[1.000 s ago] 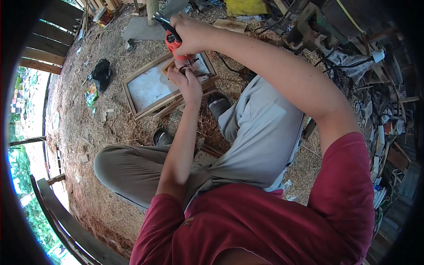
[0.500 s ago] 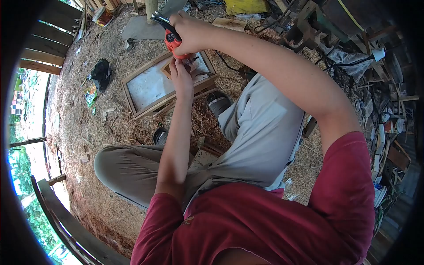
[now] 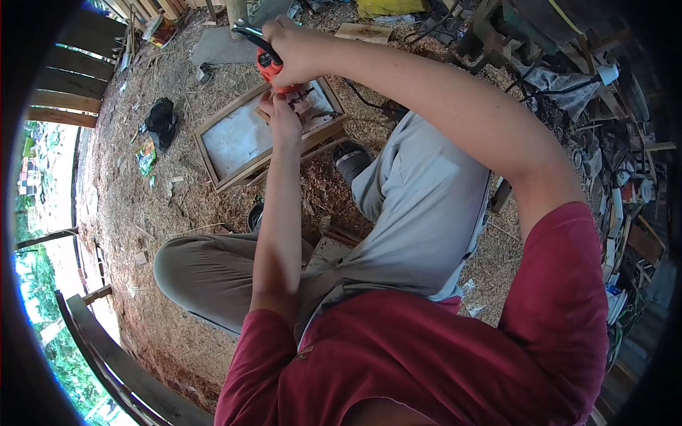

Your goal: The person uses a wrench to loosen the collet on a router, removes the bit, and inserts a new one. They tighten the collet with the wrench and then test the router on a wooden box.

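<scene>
My right hand (image 3: 297, 55) is wrapped round an orange-red and black power tool (image 3: 267, 64), whose exact kind I cannot make out. The tool is held over a low wooden-framed stand (image 3: 207, 157) with a whitish top. Just below it, my left hand (image 3: 284, 117) is closed, its fingers close to the tool's lower end. A small wooden piece (image 3: 263, 114) shows beside the left fingers, partly hidden by them. Where the tool and the wood meet is hidden by my hands.
Wood shavings cover the ground (image 3: 177, 206). A black plastic bag (image 3: 162, 122) lies left of the stand. A dark cable (image 3: 366, 103) runs to its right. Scrap wood and clutter (image 3: 629, 192) line the right side; a loose board (image 3: 364, 33) lies beyond.
Both hands have shifted slightly up and left with the tool. The left hand has turned a little, and less of the small wooden piece shows.
</scene>
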`<state>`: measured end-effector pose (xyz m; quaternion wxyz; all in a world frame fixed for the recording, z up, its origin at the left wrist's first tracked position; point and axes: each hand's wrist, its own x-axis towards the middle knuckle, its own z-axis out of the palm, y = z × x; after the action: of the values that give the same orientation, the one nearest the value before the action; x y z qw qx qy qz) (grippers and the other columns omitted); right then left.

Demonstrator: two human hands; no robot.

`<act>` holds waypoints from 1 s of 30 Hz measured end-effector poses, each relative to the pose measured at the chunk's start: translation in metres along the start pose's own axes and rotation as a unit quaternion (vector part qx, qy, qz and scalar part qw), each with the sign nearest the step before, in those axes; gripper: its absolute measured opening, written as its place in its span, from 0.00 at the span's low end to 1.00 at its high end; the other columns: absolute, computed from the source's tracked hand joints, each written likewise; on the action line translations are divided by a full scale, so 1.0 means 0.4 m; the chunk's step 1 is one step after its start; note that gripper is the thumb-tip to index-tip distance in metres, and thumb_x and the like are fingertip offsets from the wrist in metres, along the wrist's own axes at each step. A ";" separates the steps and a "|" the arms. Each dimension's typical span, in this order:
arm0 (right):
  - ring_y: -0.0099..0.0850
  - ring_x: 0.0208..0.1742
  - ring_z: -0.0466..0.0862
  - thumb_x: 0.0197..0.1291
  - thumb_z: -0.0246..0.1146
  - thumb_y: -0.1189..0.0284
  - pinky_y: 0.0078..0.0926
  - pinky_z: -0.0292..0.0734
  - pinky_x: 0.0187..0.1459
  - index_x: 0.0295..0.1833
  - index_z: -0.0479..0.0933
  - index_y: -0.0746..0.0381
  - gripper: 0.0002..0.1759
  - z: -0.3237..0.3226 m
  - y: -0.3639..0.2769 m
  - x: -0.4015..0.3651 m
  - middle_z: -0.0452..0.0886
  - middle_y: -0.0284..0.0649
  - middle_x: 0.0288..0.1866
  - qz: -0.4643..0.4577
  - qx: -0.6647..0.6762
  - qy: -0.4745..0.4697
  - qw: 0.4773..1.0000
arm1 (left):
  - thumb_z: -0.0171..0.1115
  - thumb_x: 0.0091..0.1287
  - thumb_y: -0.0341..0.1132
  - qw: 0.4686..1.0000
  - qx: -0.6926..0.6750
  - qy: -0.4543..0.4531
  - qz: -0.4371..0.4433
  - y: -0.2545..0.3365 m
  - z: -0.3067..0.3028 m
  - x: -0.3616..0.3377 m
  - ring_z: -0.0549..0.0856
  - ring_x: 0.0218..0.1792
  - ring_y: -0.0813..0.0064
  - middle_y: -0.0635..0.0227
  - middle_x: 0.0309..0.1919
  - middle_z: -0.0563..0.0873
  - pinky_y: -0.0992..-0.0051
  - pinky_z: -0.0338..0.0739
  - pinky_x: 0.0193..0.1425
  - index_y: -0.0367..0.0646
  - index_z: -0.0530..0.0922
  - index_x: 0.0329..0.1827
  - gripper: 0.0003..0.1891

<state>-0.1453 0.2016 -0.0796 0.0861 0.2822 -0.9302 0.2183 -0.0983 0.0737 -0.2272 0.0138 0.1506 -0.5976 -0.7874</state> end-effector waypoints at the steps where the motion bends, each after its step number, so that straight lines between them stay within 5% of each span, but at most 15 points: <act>1: 0.51 0.54 0.85 0.39 0.80 0.62 0.39 0.84 0.55 0.60 0.72 0.71 0.43 0.003 0.001 0.001 0.75 0.54 0.57 0.001 0.005 -0.003 1.000 | 0.47 0.82 0.44 1.000 0.016 0.015 0.004 -0.001 0.003 0.002 0.77 0.64 0.68 0.58 0.63 0.74 0.67 0.72 0.68 0.40 0.61 0.76 0.25; 7: 0.52 0.52 0.86 0.37 0.81 0.63 0.39 0.85 0.55 0.59 0.72 0.72 0.44 0.028 0.009 0.008 0.74 0.58 0.56 -0.036 0.014 0.028 0.999 | 0.46 0.82 0.47 0.992 0.039 0.027 0.121 -0.021 0.019 -0.018 0.74 0.70 0.62 0.54 0.71 0.61 0.63 0.69 0.74 0.36 0.61 0.77 0.28; 10: 0.53 0.57 0.83 0.37 0.82 0.60 0.39 0.84 0.58 0.59 0.72 0.76 0.46 0.017 0.000 0.004 0.75 0.61 0.58 -0.028 0.019 0.011 0.999 | 0.46 0.83 0.49 0.991 -0.003 0.069 0.111 0.007 0.059 -0.036 0.72 0.73 0.61 0.55 0.72 0.59 0.63 0.67 0.76 0.37 0.58 0.80 0.31; 12: 0.54 0.68 0.78 0.38 0.82 0.56 0.37 0.82 0.64 0.58 0.73 0.81 0.48 0.005 -0.005 0.004 0.78 0.65 0.60 -0.039 -0.006 -0.007 0.999 | 0.48 0.81 0.56 0.995 -0.011 0.029 0.093 -0.018 0.031 -0.005 0.75 0.56 0.75 0.67 0.61 0.72 0.71 0.67 0.53 0.46 0.63 0.75 0.29; 15: 0.53 0.68 0.78 0.38 0.81 0.56 0.37 0.83 0.63 0.57 0.73 0.81 0.48 0.008 -0.001 0.003 0.78 0.65 0.60 -0.033 0.012 0.005 0.999 | 0.48 0.80 0.60 0.994 -0.014 -0.012 0.107 -0.045 -0.006 0.048 0.78 0.47 0.83 0.74 0.56 0.80 0.75 0.66 0.41 0.52 0.67 0.71 0.27; 19: 0.54 0.65 0.82 0.39 0.80 0.55 0.37 0.84 0.61 0.57 0.73 0.82 0.48 0.018 0.009 0.008 0.80 0.65 0.58 -0.038 0.013 0.013 0.999 | 0.49 0.81 0.54 0.990 -0.029 -0.009 0.140 -0.057 0.003 0.044 0.78 0.53 0.75 0.67 0.61 0.78 0.73 0.71 0.49 0.51 0.69 0.69 0.23; 21: 0.54 0.61 0.84 0.41 0.78 0.53 0.38 0.85 0.58 0.57 0.73 0.83 0.48 0.023 0.011 0.007 0.81 0.65 0.57 -0.037 0.022 0.024 0.999 | 0.51 0.79 0.49 0.918 0.245 0.001 0.311 -0.057 -0.022 0.048 0.74 0.61 0.64 0.61 0.65 0.75 0.67 0.70 0.59 0.46 0.69 0.68 0.22; 23: 0.52 0.55 0.87 0.43 0.77 0.51 0.37 0.86 0.54 0.57 0.72 0.84 0.49 0.021 0.011 0.006 0.83 0.65 0.53 -0.015 0.068 0.019 0.997 | 0.54 0.77 0.44 0.858 0.347 -0.004 0.378 -0.068 -0.039 0.050 0.69 0.67 0.54 0.55 0.68 0.71 0.62 0.66 0.69 0.41 0.68 0.69 0.23; 28: 0.47 0.44 0.91 0.47 0.76 0.46 0.35 0.87 0.46 0.52 0.75 0.83 0.47 -0.003 0.013 -0.004 0.87 0.63 0.42 0.029 0.182 0.011 0.983 | 0.57 0.78 0.45 0.919 0.263 -0.001 0.295 -0.002 0.018 -0.025 0.64 0.71 0.43 0.41 0.70 0.63 0.53 0.59 0.77 0.38 0.62 0.77 0.31; 30: 0.45 0.42 0.91 0.47 0.76 0.43 0.35 0.87 0.44 0.49 0.77 0.83 0.48 -0.006 0.012 -0.007 0.87 0.62 0.39 0.041 0.189 0.011 0.981 | 0.53 0.80 0.51 0.902 0.308 0.005 0.302 0.012 0.035 -0.046 0.65 0.71 0.41 0.39 0.69 0.62 0.52 0.58 0.77 0.37 0.57 0.81 0.35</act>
<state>-0.1455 0.2077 -0.0799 0.0330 0.2527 -0.8820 0.3964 -0.0850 0.0891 -0.2154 0.2071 -0.0364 -0.8269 -0.5215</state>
